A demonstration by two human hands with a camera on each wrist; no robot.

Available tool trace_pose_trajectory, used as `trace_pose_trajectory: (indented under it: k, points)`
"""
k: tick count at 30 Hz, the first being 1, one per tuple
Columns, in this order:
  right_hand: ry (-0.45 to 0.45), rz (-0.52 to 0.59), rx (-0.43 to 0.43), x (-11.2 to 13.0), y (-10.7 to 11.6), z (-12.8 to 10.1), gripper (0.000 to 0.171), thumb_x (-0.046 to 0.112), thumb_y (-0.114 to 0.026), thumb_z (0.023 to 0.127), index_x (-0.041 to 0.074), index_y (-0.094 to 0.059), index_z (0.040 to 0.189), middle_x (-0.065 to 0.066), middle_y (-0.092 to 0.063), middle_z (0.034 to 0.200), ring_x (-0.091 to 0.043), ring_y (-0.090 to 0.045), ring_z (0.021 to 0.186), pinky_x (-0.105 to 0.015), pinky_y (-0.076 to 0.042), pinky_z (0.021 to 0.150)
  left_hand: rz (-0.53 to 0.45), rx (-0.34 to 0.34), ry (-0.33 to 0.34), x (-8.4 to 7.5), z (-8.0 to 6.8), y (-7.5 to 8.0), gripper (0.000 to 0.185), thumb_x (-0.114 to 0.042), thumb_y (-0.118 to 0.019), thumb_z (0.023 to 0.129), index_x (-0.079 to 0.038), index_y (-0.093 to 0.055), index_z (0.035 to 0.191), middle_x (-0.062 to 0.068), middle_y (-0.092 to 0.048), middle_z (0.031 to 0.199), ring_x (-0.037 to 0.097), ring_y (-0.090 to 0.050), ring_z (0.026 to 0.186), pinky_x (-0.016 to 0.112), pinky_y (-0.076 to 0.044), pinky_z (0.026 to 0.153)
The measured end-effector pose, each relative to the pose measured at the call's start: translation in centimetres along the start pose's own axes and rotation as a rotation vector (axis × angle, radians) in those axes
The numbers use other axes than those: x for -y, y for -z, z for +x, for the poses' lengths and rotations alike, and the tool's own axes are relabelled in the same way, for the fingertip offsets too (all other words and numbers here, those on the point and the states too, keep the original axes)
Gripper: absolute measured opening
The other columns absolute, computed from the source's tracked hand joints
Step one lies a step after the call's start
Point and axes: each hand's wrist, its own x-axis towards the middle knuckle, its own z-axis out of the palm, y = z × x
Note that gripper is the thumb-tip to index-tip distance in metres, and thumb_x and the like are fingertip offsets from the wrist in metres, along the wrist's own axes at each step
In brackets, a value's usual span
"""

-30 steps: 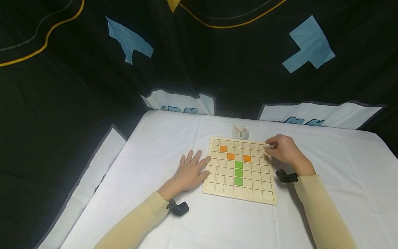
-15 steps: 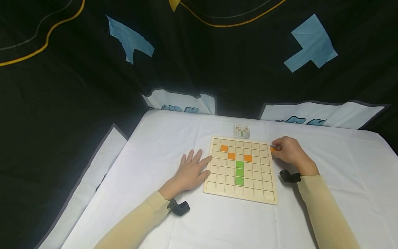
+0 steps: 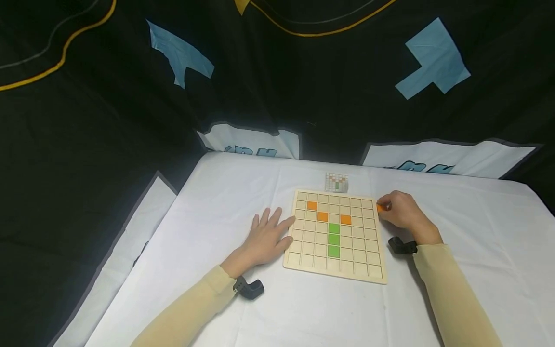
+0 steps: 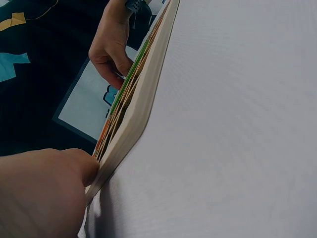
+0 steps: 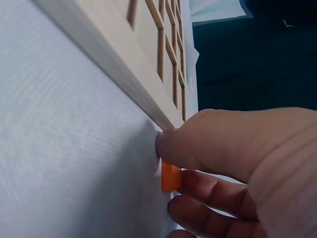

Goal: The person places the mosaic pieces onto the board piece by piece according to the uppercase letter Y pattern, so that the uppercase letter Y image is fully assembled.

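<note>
A square wooden grid board (image 3: 314, 250) lies on the white cloth, with several orange and green tiles set in its cells. My left hand (image 3: 264, 239) lies with spread fingers at the board's left edge, thumb and index finger touching the rim. Just off the board's right edge, my right hand (image 3: 403, 212) pinches an orange tile (image 5: 171, 176) between thumb and fingers. In the right wrist view the thumb is right at the board's corner, and the tile shows below it. Part of that tile is hidden by the thumb.
A small printed card (image 3: 336, 183) with a coloured grid pattern lies behind the board. The white table (image 3: 208, 212) ends at a black curtain (image 3: 277, 86) at the back and left. White cloth extends around the board.
My right hand has moved a little right, off the board's edge, and the orange tile in its fingers has come into view. My left hand has stayed in place.
</note>
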Motion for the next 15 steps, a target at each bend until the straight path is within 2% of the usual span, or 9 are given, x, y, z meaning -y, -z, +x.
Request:
trace_pose_trajectory:
  k: [15]
  points:
    - [-0.004,0.001,0.008,0.10,-0.20,0.01,0.035,-0.001,-0.071,0.083,-0.013,-0.070,0.116,-0.029,-0.067,0.110,-0.036,-0.059,0.095,-0.052,-0.052,0.088,0.000,0.001,0.001,0.13,0.01,-0.04,0.057,-0.043,-0.046,0.105,-0.022,-0.040,0.158,0.022,-0.024,0.168,0.054,-0.014,0.154,0.072,-0.012,0.122]
